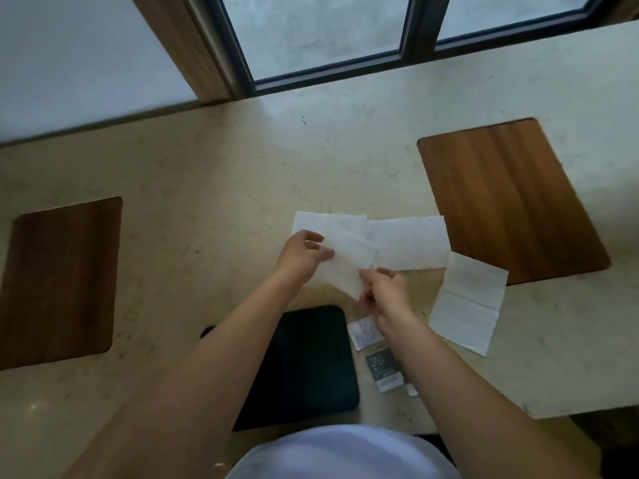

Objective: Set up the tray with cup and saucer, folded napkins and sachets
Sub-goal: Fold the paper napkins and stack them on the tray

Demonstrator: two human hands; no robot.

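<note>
Both hands hold one white napkin (345,264) a little above the counter. My left hand (302,254) pinches its upper left edge and my right hand (383,292) pinches its lower corner. Behind it lie two more napkins, one at the left (321,219) and one at the right (409,242). A third, unfolded napkin (466,305) lies to the right. The black tray (311,368) sits near the counter's front edge, partly under my left forearm. A white sachet (363,331) and a dark sachet (382,366) lie just right of the tray. No cup or saucer is in view.
Two wooden mats lie on the beige stone counter (207,209), one at the far left (58,281) and one at the right (508,198). A window with a dark frame (411,32) runs behind the counter.
</note>
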